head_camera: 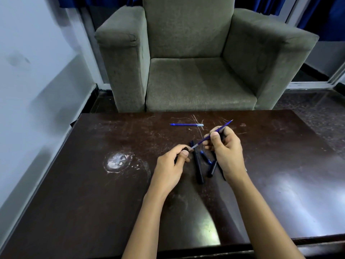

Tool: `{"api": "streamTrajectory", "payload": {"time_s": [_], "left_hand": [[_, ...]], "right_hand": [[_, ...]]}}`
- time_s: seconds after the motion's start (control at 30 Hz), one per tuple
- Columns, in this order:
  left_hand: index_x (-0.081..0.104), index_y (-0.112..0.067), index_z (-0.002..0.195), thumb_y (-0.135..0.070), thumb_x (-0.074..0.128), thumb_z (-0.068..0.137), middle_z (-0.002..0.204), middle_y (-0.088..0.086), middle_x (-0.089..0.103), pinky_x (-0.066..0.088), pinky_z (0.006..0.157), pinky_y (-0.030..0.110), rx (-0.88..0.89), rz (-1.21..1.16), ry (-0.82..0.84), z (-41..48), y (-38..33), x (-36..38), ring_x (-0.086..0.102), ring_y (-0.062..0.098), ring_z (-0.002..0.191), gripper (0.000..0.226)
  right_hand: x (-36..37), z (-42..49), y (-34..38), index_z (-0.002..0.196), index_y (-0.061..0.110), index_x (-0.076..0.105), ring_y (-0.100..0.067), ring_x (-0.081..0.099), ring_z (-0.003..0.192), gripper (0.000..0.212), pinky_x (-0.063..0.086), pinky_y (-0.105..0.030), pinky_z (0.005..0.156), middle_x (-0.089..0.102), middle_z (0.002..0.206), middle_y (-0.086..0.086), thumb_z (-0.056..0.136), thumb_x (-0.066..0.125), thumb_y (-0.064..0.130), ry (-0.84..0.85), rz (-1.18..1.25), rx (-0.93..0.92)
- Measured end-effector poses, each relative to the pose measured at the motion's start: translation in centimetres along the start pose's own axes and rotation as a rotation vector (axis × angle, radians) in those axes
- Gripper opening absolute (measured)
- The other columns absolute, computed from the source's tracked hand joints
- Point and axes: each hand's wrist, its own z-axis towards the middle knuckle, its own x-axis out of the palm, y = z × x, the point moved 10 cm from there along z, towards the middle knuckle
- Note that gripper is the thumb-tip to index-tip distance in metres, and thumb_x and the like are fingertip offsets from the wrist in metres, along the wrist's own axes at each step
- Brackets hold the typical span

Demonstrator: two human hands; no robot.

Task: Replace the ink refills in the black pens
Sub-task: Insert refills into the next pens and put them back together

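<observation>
My right hand (226, 146) pinches a blue ink refill (212, 134) that slants up to the right, its tip pointing at the far side of the table. The refill's clear lower end meets a black pen barrel (177, 157) that my left hand (173, 161) is closed around; most of that barrel is hidden in the fist. Between my hands a black pen (197, 165) lies on the dark wooden table (112, 193), with a small blue piece (205, 157) and another black pen part (212, 169) beside it. Two more blue refills (186, 125) lie together farther back.
A grey-green armchair (196, 71) stands right behind the table's far edge. A white ring stain (116, 161) marks the table left of my hands. A pale wall (37, 71) runs along the left side.
</observation>
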Motion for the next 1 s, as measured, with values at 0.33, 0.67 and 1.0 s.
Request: {"api": "streamTrajectory", "payload": {"time_s": [0.33,0.67,1.0], "left_hand": [[0.063,-0.035,0.111,-0.033,0.044,0.101,0.082,-0.016,0.067,0.035,0.068,-0.005,-0.007,0.038,0.003,0.3,0.4,0.6,0.052,-0.023,0.083,0.022],[0.063,-0.034,0.106,-0.031,0.043,0.101,0.081,-0.014,0.066,0.035,0.069,-0.004,-0.029,0.052,0.01,0.4,0.4,0.9,0.053,-0.019,0.086,0.021],[0.06,-0.033,0.119,-0.036,0.042,0.1,0.093,-0.012,0.068,0.048,0.074,0.023,-0.063,0.106,-0.007,0.3,0.9,0.7,0.06,0.002,0.085,0.026]], "right_hand": [[0.0,0.4,-0.1,0.085,0.011,0.061,-0.009,0.062,0.064,0.016,0.053,-0.022,0.063,0.065,0.075,-0.002,0.095,0.051,0.003,0.029,0.039,0.015],[-0.5,0.5,0.7,0.086,0.01,0.06,-0.008,0.062,0.064,0.016,0.052,-0.02,0.064,0.065,0.076,0.0,0.095,0.05,0.002,-0.017,0.063,-0.036],[3.0,-0.1,-2.4,0.088,0.017,0.074,0.002,0.062,0.058,0.011,0.047,-0.013,0.055,0.071,0.074,0.005,0.083,0.07,0.009,0.338,-0.298,0.133]]}}
